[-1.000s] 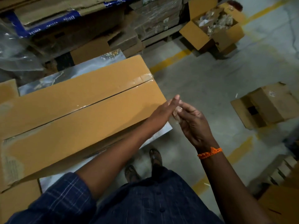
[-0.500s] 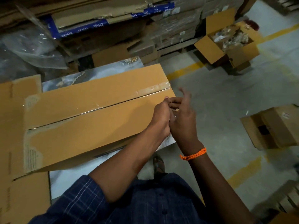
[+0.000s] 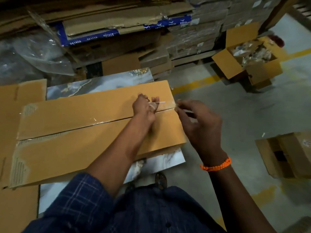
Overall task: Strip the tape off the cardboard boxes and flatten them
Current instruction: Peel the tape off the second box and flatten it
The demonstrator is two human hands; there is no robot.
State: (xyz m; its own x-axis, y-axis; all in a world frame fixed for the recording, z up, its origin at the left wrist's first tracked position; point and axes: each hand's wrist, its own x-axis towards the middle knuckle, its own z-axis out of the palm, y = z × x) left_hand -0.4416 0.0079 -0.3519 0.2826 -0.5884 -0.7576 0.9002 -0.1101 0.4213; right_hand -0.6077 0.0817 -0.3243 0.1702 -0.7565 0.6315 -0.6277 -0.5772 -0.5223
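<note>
A long brown cardboard box (image 3: pixel 80 132) lies flat on a marbled slab (image 3: pixel 104 83), its top seam running left to right. Clear tape (image 3: pixel 162 102) covers the seam's right end, and a thin strand of it is lifted off the box. My left hand (image 3: pixel 144 107) sits on the seam near that end, fingers curled round the lifted tape. My right hand (image 3: pixel 200 125) hovers at the box's right edge, its fingertips pinching the tape where it wraps over the edge. More tape residue shows along the seam and at the left end.
Flat cardboard sheets (image 3: pixel 15 101) lie to the left. Stacked flattened cartons (image 3: pixel 117 22) and plastic wrap (image 3: pixel 42 54) fill the back. An open box of scraps (image 3: pixel 244 71) stands at the back right, and another box (image 3: pixel 289 153) sits on the concrete floor at right.
Both hands left the box's near right corner and moved up onto the top seam's right end. The left hand now pulls a strand of tape up.
</note>
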